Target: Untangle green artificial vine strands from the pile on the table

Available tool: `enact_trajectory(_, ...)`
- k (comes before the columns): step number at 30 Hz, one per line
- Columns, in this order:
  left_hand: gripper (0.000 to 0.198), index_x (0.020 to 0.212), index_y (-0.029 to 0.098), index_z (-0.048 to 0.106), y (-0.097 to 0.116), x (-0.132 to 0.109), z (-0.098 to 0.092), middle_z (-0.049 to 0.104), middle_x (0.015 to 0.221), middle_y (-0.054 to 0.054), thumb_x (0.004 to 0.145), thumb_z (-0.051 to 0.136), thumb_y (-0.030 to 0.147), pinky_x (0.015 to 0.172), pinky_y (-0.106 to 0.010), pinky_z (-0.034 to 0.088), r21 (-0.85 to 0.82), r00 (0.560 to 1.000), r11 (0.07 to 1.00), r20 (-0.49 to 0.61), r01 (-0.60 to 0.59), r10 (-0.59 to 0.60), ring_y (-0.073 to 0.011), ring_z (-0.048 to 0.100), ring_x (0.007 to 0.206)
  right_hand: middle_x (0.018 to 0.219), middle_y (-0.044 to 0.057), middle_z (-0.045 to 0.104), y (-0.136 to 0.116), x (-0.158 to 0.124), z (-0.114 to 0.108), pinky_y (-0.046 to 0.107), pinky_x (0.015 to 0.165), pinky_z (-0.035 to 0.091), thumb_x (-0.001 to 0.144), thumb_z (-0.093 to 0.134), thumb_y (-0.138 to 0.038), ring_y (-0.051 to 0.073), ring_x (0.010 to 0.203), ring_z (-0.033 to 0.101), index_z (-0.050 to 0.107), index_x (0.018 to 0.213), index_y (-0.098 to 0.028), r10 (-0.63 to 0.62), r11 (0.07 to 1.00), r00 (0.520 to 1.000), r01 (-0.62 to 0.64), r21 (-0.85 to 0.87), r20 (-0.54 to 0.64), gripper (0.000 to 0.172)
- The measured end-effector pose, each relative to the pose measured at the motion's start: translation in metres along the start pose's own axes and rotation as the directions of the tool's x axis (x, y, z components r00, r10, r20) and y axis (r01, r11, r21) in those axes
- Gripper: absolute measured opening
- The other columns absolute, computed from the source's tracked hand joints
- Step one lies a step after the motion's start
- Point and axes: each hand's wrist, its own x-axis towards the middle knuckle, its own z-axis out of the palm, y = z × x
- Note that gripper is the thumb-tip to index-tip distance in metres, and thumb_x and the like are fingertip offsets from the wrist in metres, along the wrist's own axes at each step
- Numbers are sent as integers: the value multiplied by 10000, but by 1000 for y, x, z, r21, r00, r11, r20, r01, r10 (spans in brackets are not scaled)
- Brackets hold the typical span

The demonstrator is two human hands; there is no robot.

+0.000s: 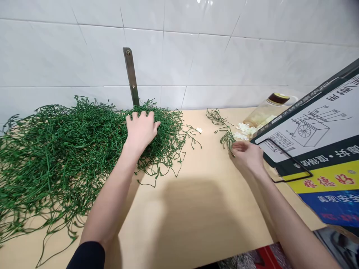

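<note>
A large tangled heap of green plastic stems (84, 149) covers the left side of the wooden table. My left hand (142, 129) rests on the right part of this heap, its fingers spread. To the right, my right hand (248, 153) has its fingers pressed together at the lower end of a small green sprig (227, 137); whether a stem is between the fingers is too small to tell. Several white flower pieces (245, 129) lie just beyond the right hand. One single white flower (199, 130) sits beside the heap's right edge.
Behind the flowers a clear bottle with a dark lid (269, 108) lies tilted near the tiled wall. A large printed box (314, 130) with a black wire handle stands at the right. A metal bracket (131, 76) rises against the wall behind the heap.
</note>
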Motion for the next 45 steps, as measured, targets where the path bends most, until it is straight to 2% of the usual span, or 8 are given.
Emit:
enact_trajectory(11, 277, 994, 175, 710, 61, -20, 15, 732, 954, -85, 916, 528, 369, 831, -384, 505, -695, 888, 700, 207, -163, 411, -223, 662, 853, 751, 21, 712, -59, -51, -42, 373, 895, 589, 456, 885, -247, 176, 723, 682, 703, 733, -202, 114, 799, 965, 52, 600, -235, 334)
enact_trajectory(16, 481, 1338, 104, 474, 95, -37, 58, 676, 1097, -180, 951, 511, 387, 813, -339, 535, -890, 766, 151, 448, 429, 462, -182, 685, 849, 787, 38, 742, -72, -99, -61, 367, 794, 635, 532, 894, -309, 199, 752, 723, 732, 721, -210, -90, 900, 988, 25, 434, 129, 268)
enact_trajectory(19, 619, 1401, 122, 373, 114, -55, 81, 659, 1117, -173, 900, 612, 397, 799, -313, 534, -798, 709, -42, 509, 602, 488, -151, 673, 830, 819, 66, 760, -80, -122, -65, 332, 711, 647, 643, 845, -315, 205, 739, 738, 751, 785, -194, -205, 931, 844, 13, 364, 496, 209)
enact_trajectory(23, 669, 1270, 128, 533, 123, -70, 94, 655, 1134, -150, 676, 818, 248, 779, -310, 522, -865, 739, 191, 496, 464, 456, -156, 651, 825, 767, 82, 759, -83, -123, -73, 327, 681, 644, 682, 830, -293, 216, 704, 736, 767, 798, -183, -244, 956, 557, 2, 292, 794, 172)
enact_trajectory(30, 322, 824, 191, 743, 96, -59, 56, 737, 821, -27, 515, 833, 171, 638, -252, 478, -896, 528, 444, 372, -10, 764, -188, 667, 756, 846, 84, 683, -54, -76, -56, 250, 439, 570, 655, 818, -486, 185, 653, 687, 679, 847, -162, 17, 943, 936, -132, 307, 351, 402)
enact_trajectory(36, 302, 819, 239, 770, 61, -46, 24, 751, 691, -3, 562, 850, 377, 554, -236, 455, -832, 260, 554, 537, 7, 803, -192, 679, 678, 1043, 75, 619, -32, -71, -19, 250, 450, 564, 612, 835, -456, 141, 645, 663, 603, 1150, -217, 120, 922, 910, -251, 295, 398, 633)
enact_trajectory(42, 485, 1141, 89, 669, 65, -58, 56, 721, 821, -85, 803, 666, 438, 572, -258, 460, -833, 737, 492, 496, 254, 459, -151, 628, 627, 667, 55, 701, -40, -70, 4, 280, 588, 551, 527, 896, -394, 153, 597, 658, 683, 787, -132, 26, 858, 811, -318, 403, 584, 426)
enact_trajectory(45, 669, 1340, 63, 497, 82, -81, 82, 686, 991, -115, 800, 687, 409, 610, -261, 474, -862, 859, 340, 463, 377, 220, -137, 616, 674, 677, 43, 719, -55, -66, 16, 325, 651, 573, 518, 909, -351, 161, 604, 672, 687, 751, -158, -60, 777, 815, -325, 540, 576, 375)
